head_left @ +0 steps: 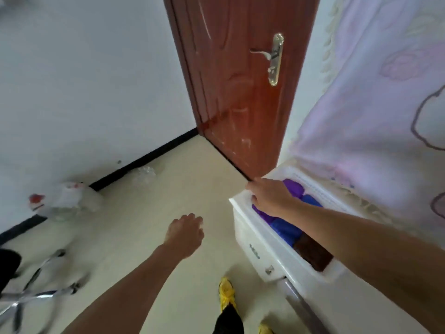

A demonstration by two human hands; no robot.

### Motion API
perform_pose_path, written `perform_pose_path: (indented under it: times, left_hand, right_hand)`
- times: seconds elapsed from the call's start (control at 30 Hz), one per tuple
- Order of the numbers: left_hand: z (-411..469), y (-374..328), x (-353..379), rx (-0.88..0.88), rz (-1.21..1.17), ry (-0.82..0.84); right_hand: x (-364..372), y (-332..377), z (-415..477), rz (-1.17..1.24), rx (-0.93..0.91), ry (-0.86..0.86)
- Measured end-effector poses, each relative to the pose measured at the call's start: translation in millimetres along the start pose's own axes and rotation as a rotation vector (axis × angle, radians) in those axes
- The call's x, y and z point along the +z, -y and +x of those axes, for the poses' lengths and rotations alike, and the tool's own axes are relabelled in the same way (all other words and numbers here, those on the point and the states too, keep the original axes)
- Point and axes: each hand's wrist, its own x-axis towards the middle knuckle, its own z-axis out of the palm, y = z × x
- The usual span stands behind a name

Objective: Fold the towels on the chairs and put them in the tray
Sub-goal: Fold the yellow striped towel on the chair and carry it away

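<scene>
Soft, light towels point(286, 229) beneath the right hand point(271, 198), which curls over the rim of the tray point(242, 211), likely lift best by their folded edges; the left hand point(185, 233) hangs loose and empty.

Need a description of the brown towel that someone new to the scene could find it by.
Start at the red-brown door; at its foot, on the right, sits a white tray holding a row of folded towels. The brown towel lies at the row's end nearest the camera. It alone is dark brown; next to it is a blue towel, then purple towels.
</scene>
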Motion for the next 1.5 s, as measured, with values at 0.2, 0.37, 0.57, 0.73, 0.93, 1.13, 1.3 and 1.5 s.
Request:
perform_pose_path:
  times: [0.2, 0.37, 0.57, 0.73, 0.93, 1.13, 1.3, 1.5]
  left_hand:
    - [-170, 82, 14, -0.431, -0.071, 0.004]
    - [-330, 147, 36, -0.784, -0.17, -0.064]
    - [-521, 208, 89, -1.1, -0.263, -0.083]
    - [-682, 246, 131, -1.339, -0.314, -0.059]
    - [-822, 278, 174, -1.597, -0.371, -0.069]
    - [-911, 337, 220, -1.743, -0.438, -0.072]
    - [-978, 428, 244, -1.851, -0.439, -0.096]
    - [-1056, 532, 255, -1.951, -0.48, -0.16]
  right_hand:
    - [-15, 180, 8, -0.049, -0.46, 0.038]
    - [-22, 358, -12, -0.111, -0.782, 0.048]
    - [-2, 579, -71, -0.15, -1.086, 0.04]
    - [22, 749, -150, -0.153, -1.286, 0.065]
    - [38, 906, -235, -0.157, -1.547, 0.082]
    - [65, 1052, -276, -0.211, -1.74, 0.093]
    - [84, 1188, -277, -0.218, -1.83, 0.061]
    - [82, 1355, -279, -0.225, -1.884, 0.05]
